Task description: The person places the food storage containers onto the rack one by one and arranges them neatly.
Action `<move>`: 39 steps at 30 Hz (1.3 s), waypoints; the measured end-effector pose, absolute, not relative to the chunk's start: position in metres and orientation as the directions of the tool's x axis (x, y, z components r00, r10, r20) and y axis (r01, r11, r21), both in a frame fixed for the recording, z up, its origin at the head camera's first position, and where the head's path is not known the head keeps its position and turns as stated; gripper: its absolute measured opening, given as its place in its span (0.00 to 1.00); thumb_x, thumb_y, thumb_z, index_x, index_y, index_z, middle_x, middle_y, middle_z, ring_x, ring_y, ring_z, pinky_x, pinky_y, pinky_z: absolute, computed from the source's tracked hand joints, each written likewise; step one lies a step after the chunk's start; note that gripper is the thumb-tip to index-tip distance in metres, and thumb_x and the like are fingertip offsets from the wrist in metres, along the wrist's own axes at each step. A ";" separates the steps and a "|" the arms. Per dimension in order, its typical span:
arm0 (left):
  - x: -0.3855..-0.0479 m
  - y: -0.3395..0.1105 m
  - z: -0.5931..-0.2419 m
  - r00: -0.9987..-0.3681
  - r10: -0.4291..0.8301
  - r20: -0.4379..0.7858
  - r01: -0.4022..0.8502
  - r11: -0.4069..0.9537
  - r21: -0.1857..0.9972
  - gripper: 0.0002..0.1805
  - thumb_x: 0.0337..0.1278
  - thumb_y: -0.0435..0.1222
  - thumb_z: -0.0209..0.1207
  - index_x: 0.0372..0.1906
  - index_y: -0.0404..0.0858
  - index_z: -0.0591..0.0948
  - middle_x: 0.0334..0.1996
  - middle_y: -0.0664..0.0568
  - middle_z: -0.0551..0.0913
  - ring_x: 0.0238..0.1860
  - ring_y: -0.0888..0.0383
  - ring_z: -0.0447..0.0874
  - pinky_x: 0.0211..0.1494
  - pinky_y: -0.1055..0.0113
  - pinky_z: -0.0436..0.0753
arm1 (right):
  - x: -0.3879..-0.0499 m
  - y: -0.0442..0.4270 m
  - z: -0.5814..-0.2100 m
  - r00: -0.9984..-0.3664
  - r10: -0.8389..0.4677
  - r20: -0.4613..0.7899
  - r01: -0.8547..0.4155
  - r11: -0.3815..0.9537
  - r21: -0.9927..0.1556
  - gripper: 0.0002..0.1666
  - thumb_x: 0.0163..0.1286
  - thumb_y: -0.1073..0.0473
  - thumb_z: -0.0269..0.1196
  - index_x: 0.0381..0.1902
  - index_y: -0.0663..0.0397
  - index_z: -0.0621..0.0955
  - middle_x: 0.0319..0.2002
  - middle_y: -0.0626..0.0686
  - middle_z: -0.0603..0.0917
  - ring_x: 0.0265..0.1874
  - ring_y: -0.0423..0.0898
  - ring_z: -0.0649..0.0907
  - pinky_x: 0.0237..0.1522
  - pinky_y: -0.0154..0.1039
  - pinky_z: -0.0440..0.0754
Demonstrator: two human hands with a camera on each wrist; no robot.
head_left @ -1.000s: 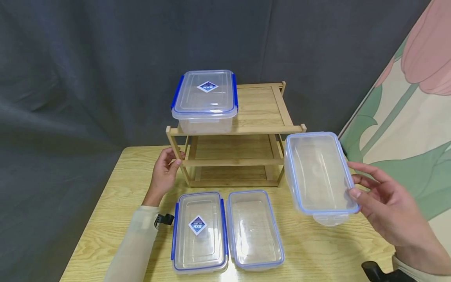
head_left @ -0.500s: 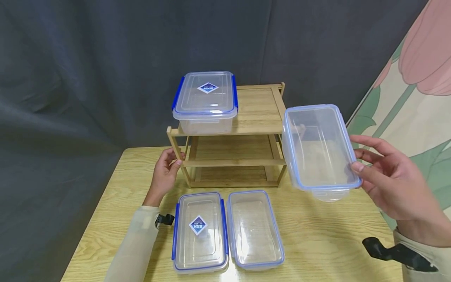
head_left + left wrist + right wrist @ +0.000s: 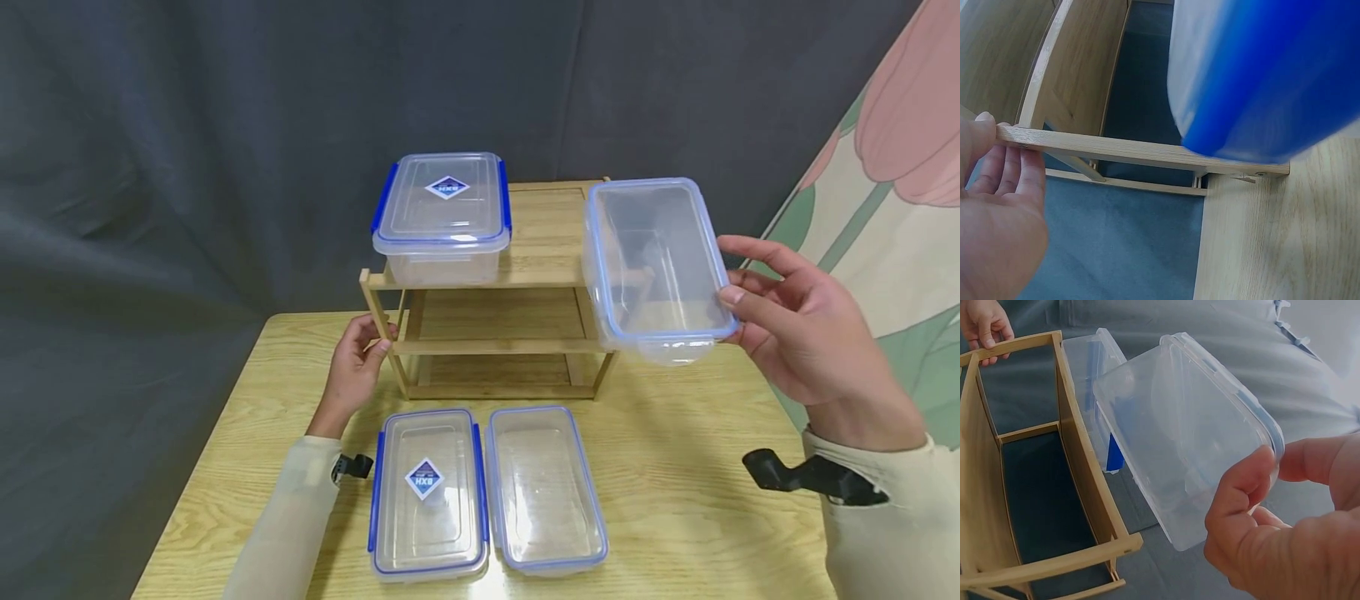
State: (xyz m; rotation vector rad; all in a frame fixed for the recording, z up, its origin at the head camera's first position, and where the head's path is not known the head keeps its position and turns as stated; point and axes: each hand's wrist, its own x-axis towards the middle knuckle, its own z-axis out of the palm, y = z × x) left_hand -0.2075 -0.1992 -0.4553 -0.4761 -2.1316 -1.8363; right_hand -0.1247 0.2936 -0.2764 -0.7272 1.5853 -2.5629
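My right hand (image 3: pixel 813 333) pinches the rim of a clear plastic food container (image 3: pixel 663 258) with a pale blue edge, held tilted in the air in front of the shelf's right side. In the right wrist view the thumb and fingers grip the edge of this container (image 3: pixel 1166 425). My left hand (image 3: pixel 354 367) holds the left front post of a three-tier wooden shelf (image 3: pixel 502 343); the left wrist view shows thumb and fingers (image 3: pixel 1007 175) on either side of that post (image 3: pixel 1116 147). A lidded container (image 3: pixel 442 212) with blue clips stands on the top tier's left side.
On the wooden table (image 3: pixel 675 517), in front of the shelf, lie a container with a blue-clipped lid (image 3: pixel 429 500) and, beside it, a clear container (image 3: pixel 547 492) with a pale blue rim. A dark curtain (image 3: pixel 300 150) hangs behind; a flower-patterned cloth (image 3: pixel 907 225) is at right.
My right hand has raised the clear container from beside the shelf's right side to about the top tier's height, then shifted it left. My left hand stays on the post.
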 end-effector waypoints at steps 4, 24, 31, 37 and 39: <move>-0.208 -0.199 -0.456 -0.905 0.065 0.421 0.426 0.132 0.895 0.19 0.75 0.20 0.53 0.66 0.24 0.71 0.55 0.28 0.81 0.57 0.51 0.83 0.60 0.78 0.82 | -0.135 0.285 -0.268 -0.901 -0.261 0.346 -0.193 -0.473 -0.860 0.31 0.75 0.86 0.45 0.73 0.70 0.67 0.47 0.63 0.87 0.42 0.53 0.91 0.40 0.44 0.93; -0.207 -0.200 -0.456 -0.908 0.060 0.416 0.420 0.134 0.898 0.19 0.75 0.20 0.53 0.66 0.23 0.71 0.55 0.26 0.81 0.58 0.49 0.83 0.61 0.78 0.82 | -0.192 0.253 -0.247 -0.976 -0.184 0.115 -0.061 -0.277 -0.959 0.30 0.76 0.72 0.62 0.73 0.55 0.70 0.46 0.57 0.88 0.32 0.50 0.88 0.32 0.38 0.87; -0.207 -0.200 -0.454 -0.907 0.059 0.418 0.422 0.139 0.896 0.19 0.75 0.20 0.53 0.66 0.24 0.72 0.55 0.27 0.81 0.58 0.46 0.83 0.60 0.78 0.82 | -0.207 0.242 -0.242 -0.986 -0.161 0.049 -0.015 -0.211 -0.977 0.33 0.74 0.69 0.66 0.73 0.53 0.70 0.48 0.57 0.81 0.27 0.46 0.82 0.31 0.36 0.82; -0.207 -0.199 -0.453 -0.907 0.060 0.416 0.420 0.143 0.896 0.19 0.75 0.19 0.52 0.66 0.24 0.71 0.55 0.27 0.81 0.58 0.47 0.83 0.61 0.78 0.82 | -0.216 0.237 -0.241 -0.983 -0.182 0.009 0.032 -0.221 -0.975 0.33 0.74 0.70 0.66 0.72 0.53 0.69 0.48 0.57 0.80 0.24 0.46 0.80 0.31 0.36 0.82; -0.207 -0.199 -0.453 -0.907 0.062 0.417 0.422 0.140 0.896 0.19 0.75 0.19 0.52 0.66 0.24 0.71 0.55 0.27 0.81 0.58 0.48 0.83 0.61 0.78 0.82 | -0.218 0.237 -0.241 -0.982 -0.190 0.000 0.044 -0.226 -0.973 0.33 0.74 0.69 0.66 0.73 0.53 0.68 0.49 0.58 0.80 0.24 0.46 0.80 0.31 0.36 0.83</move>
